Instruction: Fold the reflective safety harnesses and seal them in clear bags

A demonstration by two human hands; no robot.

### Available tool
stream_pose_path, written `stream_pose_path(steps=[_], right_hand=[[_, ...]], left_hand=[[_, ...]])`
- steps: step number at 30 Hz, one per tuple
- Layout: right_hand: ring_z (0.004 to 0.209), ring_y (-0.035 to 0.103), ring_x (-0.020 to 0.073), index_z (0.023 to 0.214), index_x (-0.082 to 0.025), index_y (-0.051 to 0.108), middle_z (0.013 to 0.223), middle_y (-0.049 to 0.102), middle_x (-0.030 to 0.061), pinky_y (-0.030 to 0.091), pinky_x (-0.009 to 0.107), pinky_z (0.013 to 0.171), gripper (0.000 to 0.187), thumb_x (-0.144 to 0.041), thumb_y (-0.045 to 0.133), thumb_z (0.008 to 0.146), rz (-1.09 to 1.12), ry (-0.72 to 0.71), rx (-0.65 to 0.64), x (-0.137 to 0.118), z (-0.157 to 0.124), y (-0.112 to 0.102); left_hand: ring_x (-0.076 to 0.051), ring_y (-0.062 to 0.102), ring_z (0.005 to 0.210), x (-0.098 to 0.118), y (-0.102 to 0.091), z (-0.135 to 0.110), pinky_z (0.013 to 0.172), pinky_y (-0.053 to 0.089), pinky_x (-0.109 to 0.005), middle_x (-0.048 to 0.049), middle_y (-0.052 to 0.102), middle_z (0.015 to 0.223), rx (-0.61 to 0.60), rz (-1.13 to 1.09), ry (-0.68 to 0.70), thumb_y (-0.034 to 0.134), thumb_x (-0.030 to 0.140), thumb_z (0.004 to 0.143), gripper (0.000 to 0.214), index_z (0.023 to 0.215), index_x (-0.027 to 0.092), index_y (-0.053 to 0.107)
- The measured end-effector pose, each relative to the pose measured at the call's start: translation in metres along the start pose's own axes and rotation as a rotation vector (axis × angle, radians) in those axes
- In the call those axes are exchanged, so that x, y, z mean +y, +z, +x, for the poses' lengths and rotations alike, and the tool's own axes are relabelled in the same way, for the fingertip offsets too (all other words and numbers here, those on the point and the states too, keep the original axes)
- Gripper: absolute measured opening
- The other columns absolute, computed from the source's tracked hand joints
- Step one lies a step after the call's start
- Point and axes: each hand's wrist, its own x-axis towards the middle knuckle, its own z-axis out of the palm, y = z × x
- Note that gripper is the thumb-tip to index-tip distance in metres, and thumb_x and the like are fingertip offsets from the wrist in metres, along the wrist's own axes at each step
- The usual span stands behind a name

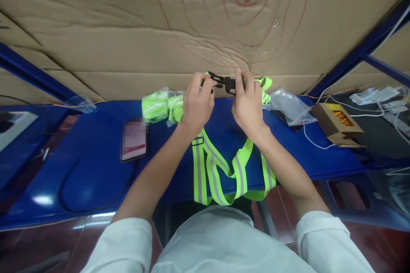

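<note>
Between my hands is a black plastic side-release buckle in two halves, apart from each other or only just touching; I cannot tell which. My left hand (197, 102) pinches the pronged half (218, 80). The socket half (229, 85) is held by the fingers of my right hand (249, 104). Both halves belong to a neon yellow-green reflective strap harness (212, 175) with grey stripes. Its straps hang below my hands, over the front edge of the blue table (221, 115). A black slider (197, 140) sits on the left strap.
Bagged neon bundles (156, 106) lie left of my hands, with a phone (134, 140) nearer me. At right are a clear plastic bag (293, 106), an open cardboard box (338, 123) and white cables. A cardboard sheet (128, 42) with red rings stands behind the table.
</note>
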Motion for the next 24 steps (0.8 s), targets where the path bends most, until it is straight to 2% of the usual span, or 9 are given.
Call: stream_pose_path(steps=[3,7,13,17,20,24], right_hand=[[0.134,0.046,0.0386,0.162,-0.003,0.033,0.158,0.038,0.0264,0.039,0.061,0.114,0.069,-0.005,0.037,0.093,-0.001,0.019,-0.009,-0.008,-0.001,0.002],[0.133,0.048,0.0376,0.16,-0.003,0.036,0.153,0.043,0.026,0.041,0.059,0.114,0.067,-0.005,0.037,0.093,0.032,-0.019,-0.019,-0.02,-0.001,0.002],[0.137,0.046,0.0392,0.157,-0.003,0.039,0.148,0.044,0.0272,0.041,0.061,0.115,0.064,-0.003,0.036,0.093,0.064,0.031,0.01,-0.015,0.004,0.004],[0.14,0.044,0.0394,0.159,-0.001,0.035,0.149,0.041,0.028,0.041,0.059,0.116,0.064,-0.003,0.037,0.094,0.085,0.028,-0.016,-0.021,0.006,0.005],[0.142,0.043,0.0389,0.158,0.001,0.034,0.149,0.04,0.0291,0.04,0.057,0.118,0.064,-0.003,0.037,0.095,0.11,0.02,-0.021,-0.033,0.007,0.008],[0.147,0.04,0.0377,0.158,-0.005,0.036,0.149,0.041,0.0266,0.038,0.059,0.12,0.058,-0.01,0.038,0.1,0.186,-0.02,-0.004,-0.034,0.013,0.017]], left_hand=[[-0.03,0.061,0.128,0.005,0.002,0.001,0.111,0.048,-0.043,-0.0152,0.063,0.12,-0.015,0.013,-0.018,0.047,0.008,0.099,0.022,0.111,0.016,0.064],[-0.03,0.061,0.128,0.007,0.001,0.002,0.111,0.048,-0.041,-0.0142,0.063,0.118,-0.024,0.018,-0.05,0.05,0.009,0.099,0.021,0.11,0.017,0.065],[-0.03,0.061,0.127,-0.002,-0.006,0.007,0.112,0.047,-0.041,-0.0135,0.063,0.119,-0.026,0.031,-0.128,0.052,0.008,0.098,0.02,0.11,0.018,0.065],[-0.031,0.062,0.124,0.003,-0.008,0.009,0.108,0.049,-0.041,-0.0148,0.062,0.119,-0.073,0.069,-0.138,0.052,0.003,0.095,0.024,0.109,0.017,0.066],[-0.029,0.062,0.123,0.011,-0.007,0.008,0.107,0.05,-0.039,-0.0132,0.062,0.119,-0.081,0.07,-0.136,0.052,0.002,0.094,0.03,0.116,0.02,0.065],[-0.029,0.061,0.123,0.016,-0.01,0.009,0.108,0.05,-0.044,-0.015,0.062,0.12,-0.087,0.001,-0.08,0.053,0.005,0.095,0.04,0.132,0.02,0.059]])
